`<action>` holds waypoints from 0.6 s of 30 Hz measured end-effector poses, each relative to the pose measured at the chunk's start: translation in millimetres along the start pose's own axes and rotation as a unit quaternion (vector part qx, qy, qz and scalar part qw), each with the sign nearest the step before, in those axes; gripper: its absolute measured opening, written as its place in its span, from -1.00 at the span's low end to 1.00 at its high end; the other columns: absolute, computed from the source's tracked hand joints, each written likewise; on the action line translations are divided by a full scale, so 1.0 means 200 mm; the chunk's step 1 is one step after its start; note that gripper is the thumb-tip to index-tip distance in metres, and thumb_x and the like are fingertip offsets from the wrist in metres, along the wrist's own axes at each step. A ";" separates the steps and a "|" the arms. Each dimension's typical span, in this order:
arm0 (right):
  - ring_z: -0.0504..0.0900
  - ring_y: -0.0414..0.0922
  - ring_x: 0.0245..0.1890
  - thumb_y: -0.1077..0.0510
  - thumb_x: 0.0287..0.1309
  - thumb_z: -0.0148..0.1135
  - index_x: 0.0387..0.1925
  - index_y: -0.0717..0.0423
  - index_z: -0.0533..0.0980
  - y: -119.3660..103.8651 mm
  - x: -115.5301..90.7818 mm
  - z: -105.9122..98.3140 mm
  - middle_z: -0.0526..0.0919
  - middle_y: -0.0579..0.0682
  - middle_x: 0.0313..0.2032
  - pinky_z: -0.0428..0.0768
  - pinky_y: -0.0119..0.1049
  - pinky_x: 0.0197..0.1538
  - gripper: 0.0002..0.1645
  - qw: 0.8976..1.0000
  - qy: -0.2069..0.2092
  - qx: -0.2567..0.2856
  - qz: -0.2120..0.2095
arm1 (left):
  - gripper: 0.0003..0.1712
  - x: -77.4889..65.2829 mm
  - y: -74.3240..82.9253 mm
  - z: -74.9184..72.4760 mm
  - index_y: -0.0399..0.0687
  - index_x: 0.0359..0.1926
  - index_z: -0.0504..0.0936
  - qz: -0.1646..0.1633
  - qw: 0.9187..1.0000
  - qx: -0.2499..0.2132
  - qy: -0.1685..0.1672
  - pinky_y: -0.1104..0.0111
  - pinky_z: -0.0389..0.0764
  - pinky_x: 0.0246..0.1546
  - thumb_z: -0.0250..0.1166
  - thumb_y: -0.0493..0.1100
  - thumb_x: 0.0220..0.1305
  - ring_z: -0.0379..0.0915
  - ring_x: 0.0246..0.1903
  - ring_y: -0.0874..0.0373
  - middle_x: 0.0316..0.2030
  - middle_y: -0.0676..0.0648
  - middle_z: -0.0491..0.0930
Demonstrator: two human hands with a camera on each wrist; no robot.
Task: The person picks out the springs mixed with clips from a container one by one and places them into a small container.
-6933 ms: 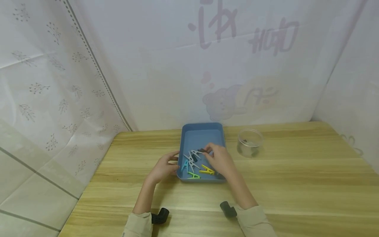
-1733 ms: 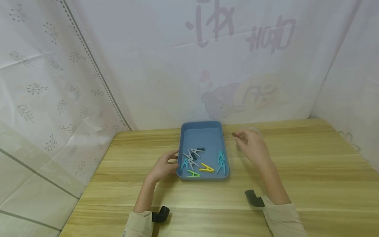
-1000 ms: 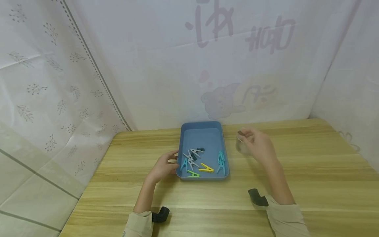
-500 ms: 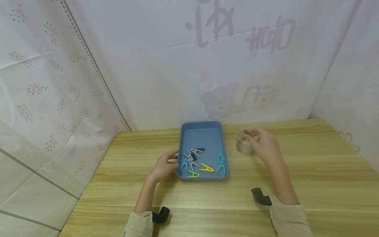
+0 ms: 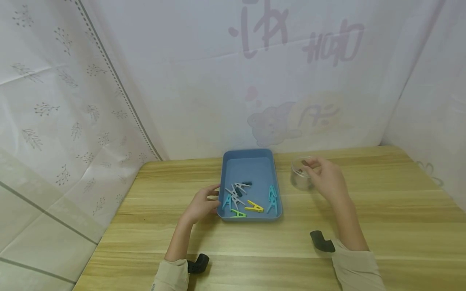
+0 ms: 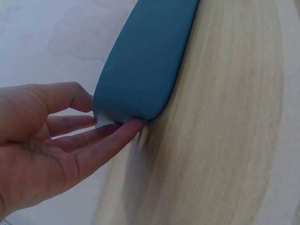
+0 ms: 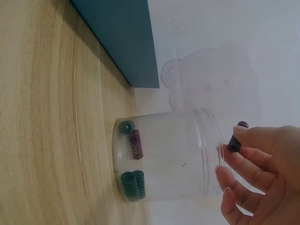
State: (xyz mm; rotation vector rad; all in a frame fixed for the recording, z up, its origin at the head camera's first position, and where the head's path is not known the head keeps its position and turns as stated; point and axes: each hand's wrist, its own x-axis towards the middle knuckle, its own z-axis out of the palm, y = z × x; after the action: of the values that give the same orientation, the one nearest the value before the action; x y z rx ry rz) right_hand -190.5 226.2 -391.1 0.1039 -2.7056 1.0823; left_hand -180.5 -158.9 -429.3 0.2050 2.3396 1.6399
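My left hand (image 5: 200, 205) lies against the left side of a blue tray (image 5: 251, 165); in the left wrist view its fingertips touch the tray's corner, thumb at the rim. Inside the tray are several clothespins, among them a yellow clothespin (image 5: 254, 207), a green clothespin (image 5: 238, 214) and grey and turquoise ones, plus small dark ridged springs. My right hand (image 5: 327, 180) pinches a dark brown spring (image 7: 238, 137) between thumb and forefinger at the mouth of a clear round jar (image 7: 178, 159). Several springs, dark green springs (image 7: 132, 185) and a purplish one (image 7: 136, 144), lie at the jar's bottom.
The tray and jar stand near the back of a wooden table (image 5: 153, 242), the jar right of the tray. Behind them hangs a pale printed curtain (image 5: 204, 81). Each sleeve has a black wrist camera mount (image 5: 198, 264) beside it.
My right hand has carried a brown spring from the tray to the jar, then shifted slightly right over its mouth. The left hand stays at the tray.
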 end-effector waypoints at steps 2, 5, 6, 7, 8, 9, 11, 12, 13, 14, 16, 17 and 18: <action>0.74 0.22 -0.15 0.08 0.54 0.21 0.15 0.35 0.54 0.00 0.00 0.00 0.65 0.42 0.12 0.71 -0.11 -0.31 -0.59 1.000 -0.001 -0.001 0.002 | -0.22 0.00 0.00 0.00 -0.38 0.56 0.26 0.000 1.000 0.001 0.001 0.09 0.81 -0.12 0.18 -0.45 0.32 0.58 0.23 -0.38 0.32 -0.50 0.46; 0.74 0.21 -0.15 0.08 0.54 0.21 0.15 0.35 0.54 0.01 0.00 0.00 0.66 0.42 0.12 0.69 -0.14 -0.32 -0.60 1.000 -0.001 -0.002 0.004 | -0.22 0.00 0.00 0.00 -0.38 0.56 0.26 0.000 1.000 -0.001 0.001 0.09 0.81 -0.12 0.17 -0.46 0.33 0.58 0.23 -0.38 0.31 -0.51 0.46; 0.74 0.21 -0.14 0.08 0.54 0.21 0.15 0.34 0.54 0.01 0.00 0.00 0.66 0.42 0.12 0.69 -0.14 -0.31 -0.60 1.000 -0.001 -0.001 0.005 | -0.22 0.00 0.00 0.00 -0.39 0.56 0.26 0.000 1.000 -0.001 0.000 0.09 0.81 -0.13 0.17 -0.46 0.33 0.58 0.23 -0.38 0.31 -0.51 0.46; 0.74 0.22 -0.14 0.08 0.54 0.20 0.15 0.34 0.54 0.01 0.00 0.00 0.66 0.41 0.12 0.70 -0.13 -0.31 -0.59 1.000 -0.002 -0.001 0.006 | -0.23 0.00 0.00 0.00 -0.39 0.56 0.26 0.000 1.000 -0.001 0.000 0.09 0.81 -0.13 0.17 -0.46 0.33 0.58 0.23 -0.38 0.31 -0.51 0.46; 0.74 0.23 -0.12 0.08 0.55 0.20 0.16 0.34 0.54 0.01 0.00 0.00 0.66 0.41 0.12 0.71 -0.10 -0.29 -0.59 1.000 -0.002 0.000 0.008 | -0.23 0.00 0.00 0.00 -0.39 0.56 0.26 0.000 1.000 -0.001 0.000 0.09 0.81 -0.13 0.17 -0.46 0.33 0.57 0.23 -0.38 0.31 -0.51 0.46; 0.74 0.24 -0.10 0.07 0.55 0.20 0.16 0.34 0.53 0.02 0.00 0.00 0.66 0.41 0.13 0.73 -0.06 -0.27 -0.59 1.000 -0.002 0.001 0.010 | -0.23 0.00 0.01 0.00 -0.39 0.56 0.26 0.000 1.000 -0.001 0.000 0.09 0.81 -0.13 0.17 -0.46 0.33 0.57 0.23 -0.39 0.31 -0.51 0.46; 0.73 0.27 -0.07 0.07 0.55 0.20 0.16 0.34 0.53 0.02 0.00 0.00 0.65 0.41 0.13 0.74 0.02 -0.22 -0.59 1.000 -0.001 0.001 0.012 | -0.23 0.00 0.01 0.00 -0.39 0.56 0.26 0.001 1.000 -0.001 0.000 0.10 0.81 -0.13 0.17 -0.46 0.33 0.57 0.23 -0.39 0.31 -0.51 0.46; 0.73 0.28 -0.06 0.08 0.55 0.20 0.16 0.34 0.53 0.02 0.01 0.01 0.66 0.42 0.13 0.74 0.05 -0.20 -0.59 1.000 0.001 -0.001 0.012 | -0.23 0.00 0.01 0.00 -0.39 0.56 0.25 0.001 1.000 -0.001 0.001 0.09 0.81 -0.13 0.17 -0.46 0.34 0.57 0.23 -0.39 0.31 -0.51 0.46; 0.73 0.29 -0.06 0.08 0.54 0.20 0.15 0.34 0.54 0.03 0.00 0.01 0.66 0.42 0.12 0.74 0.07 -0.19 -0.60 1.000 0.003 -0.002 0.012 | -0.23 0.00 0.01 0.00 -0.39 0.56 0.26 0.001 1.000 -0.001 0.001 0.09 0.81 -0.13 0.17 -0.46 0.34 0.57 0.23 -0.39 0.31 -0.51 0.46; 0.74 0.30 -0.06 0.09 0.54 0.20 0.15 0.35 0.54 0.03 0.00 0.01 0.66 0.43 0.12 0.74 0.08 -0.19 -0.60 1.000 0.005 -0.003 0.010 | -0.23 0.00 0.01 0.00 -0.39 0.56 0.26 0.002 1.000 0.000 0.001 0.09 0.81 -0.13 0.17 -0.46 0.34 0.58 0.22 -0.39 0.31 -0.51 0.46; 0.74 0.31 -0.07 0.11 0.54 0.20 0.13 0.35 0.55 0.03 0.00 0.01 0.67 0.44 0.10 0.74 0.08 -0.21 -0.62 1.000 0.010 -0.007 0.006 | -0.23 0.00 0.01 0.00 -0.39 0.56 0.25 0.003 1.000 0.000 0.001 0.09 0.81 -0.13 0.17 -0.46 0.33 0.58 0.22 -0.39 0.31 -0.51 0.46; 0.74 0.31 -0.08 0.11 0.53 0.21 0.13 0.35 0.55 0.03 0.00 0.01 0.67 0.44 0.10 0.74 0.06 -0.22 -0.62 1.000 0.012 -0.008 0.005 | -0.23 0.00 0.01 0.00 -0.40 0.56 0.25 0.003 1.000 0.000 0.000 0.09 0.81 -0.13 0.17 -0.46 0.34 0.59 0.21 -0.38 0.31 -0.52 0.46; 0.75 0.31 -0.10 0.11 0.53 0.21 0.12 0.35 0.55 0.04 0.00 0.01 0.68 0.44 0.09 0.74 0.04 -0.24 -0.63 1.000 0.014 -0.010 0.003 | -0.23 0.00 0.01 0.00 -0.40 0.56 0.25 0.003 1.000 -0.001 0.000 0.09 0.81 -0.13 0.16 -0.46 0.34 0.59 0.21 -0.38 0.30 -0.52 0.46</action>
State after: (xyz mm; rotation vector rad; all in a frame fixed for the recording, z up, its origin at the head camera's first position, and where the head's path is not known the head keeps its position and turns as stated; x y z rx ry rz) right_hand -192.6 230.0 -397.1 0.0774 -2.6930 1.0516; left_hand -180.4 -157.7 -428.2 0.2128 2.3390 1.6443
